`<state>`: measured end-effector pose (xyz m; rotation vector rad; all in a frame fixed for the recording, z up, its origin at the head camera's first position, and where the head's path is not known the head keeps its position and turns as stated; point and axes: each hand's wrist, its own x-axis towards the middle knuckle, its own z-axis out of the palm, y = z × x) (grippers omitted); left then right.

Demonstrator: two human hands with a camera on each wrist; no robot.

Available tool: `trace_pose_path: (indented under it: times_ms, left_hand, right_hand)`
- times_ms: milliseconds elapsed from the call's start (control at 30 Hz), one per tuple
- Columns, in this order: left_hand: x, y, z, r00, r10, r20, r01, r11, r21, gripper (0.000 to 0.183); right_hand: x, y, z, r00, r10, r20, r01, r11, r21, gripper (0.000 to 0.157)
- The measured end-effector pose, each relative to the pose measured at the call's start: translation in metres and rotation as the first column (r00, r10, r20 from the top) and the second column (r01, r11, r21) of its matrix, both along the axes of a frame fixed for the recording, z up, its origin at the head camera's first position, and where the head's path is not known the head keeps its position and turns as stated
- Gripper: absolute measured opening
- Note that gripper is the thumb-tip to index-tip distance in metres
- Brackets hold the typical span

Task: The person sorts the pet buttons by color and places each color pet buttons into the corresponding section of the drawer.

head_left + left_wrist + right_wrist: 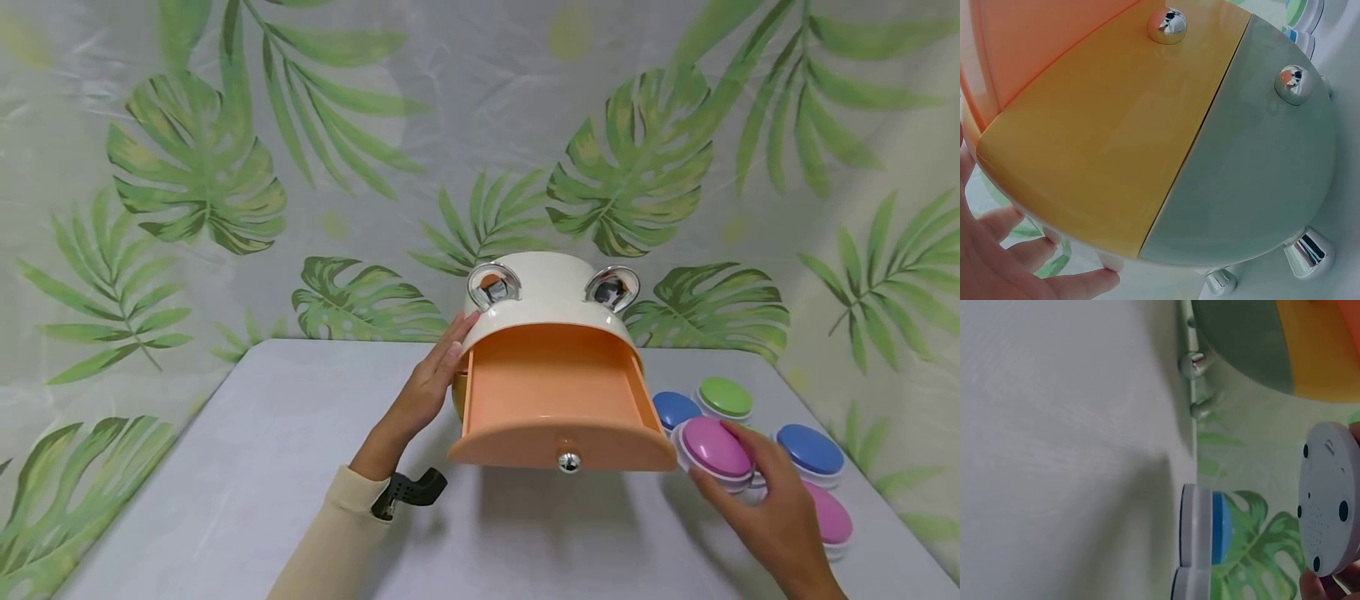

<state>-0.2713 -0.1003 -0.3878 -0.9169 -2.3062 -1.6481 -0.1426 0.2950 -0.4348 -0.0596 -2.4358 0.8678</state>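
A rounded white drawer box (551,283) with two silver eye-like knobs stands mid-table. Its orange top drawer (555,375) is pulled out, and nothing lies inside. Below it, in the left wrist view, the yellow drawer (1110,131) and the green drawer (1247,162) are pushed in. My left hand (423,387) rests its extended fingers against the box's left side. My right hand (783,508) grips a pink push button (716,447) with a white base, raised off the table just right of the orange drawer. In the right wrist view the button's underside (1329,500) shows small dark feet.
On the table's right side sit several more buttons: a green button (724,396), a blue button (675,410), another blue button (810,448) and a second pink button (831,512). Leaf-printed cloth (360,167) hangs behind the white table (285,433).
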Motion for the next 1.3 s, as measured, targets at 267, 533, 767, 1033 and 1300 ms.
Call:
trace_pose_path:
  times_ms: [267, 533, 767, 1033, 1300]
  left_hand:
    - [0.001, 0.000, 0.001, 1.000, 0.004, 0.006, -0.004, 1.000, -0.006, 0.045]
    - [0.002, 0.001, 0.003, 1.000, 0.001, 0.021, -0.001, 1.000, 0.007, 0.046]
    - [0.001, 0.001, 0.000, 1.000, 0.009, 0.004, -0.009, 1.000, -0.006, 0.044]
    - [0.001, 0.001, 0.000, 1.000, 0.004, 0.000, -0.004, 1.000, 0.000, 0.045]
    - [0.001, 0.001, 0.001, 1.000, 0.000, 0.004, 0.000, 1.000, 0.008, 0.045]
  right_hand:
    - [-0.002, -0.004, 0.012, 0.999, -0.036, -0.034, 0.036, 0.999, -0.012, 0.078]
    - [-0.001, -0.008, 0.025, 0.994, -0.059, -0.090, 0.057, 0.998, -0.027, 0.078]
    - [0.001, -0.009, 0.039, 0.989, -0.051, -0.137, 0.044, 0.997, -0.057, 0.078]
    - [0.003, -0.013, 0.055, 0.983, 0.005, -0.184, -0.012, 0.999, -0.039, 0.083]
    - [0.004, -0.022, 0.072, 0.978, 0.066, -0.198, -0.074, 0.997, -0.032, 0.084]
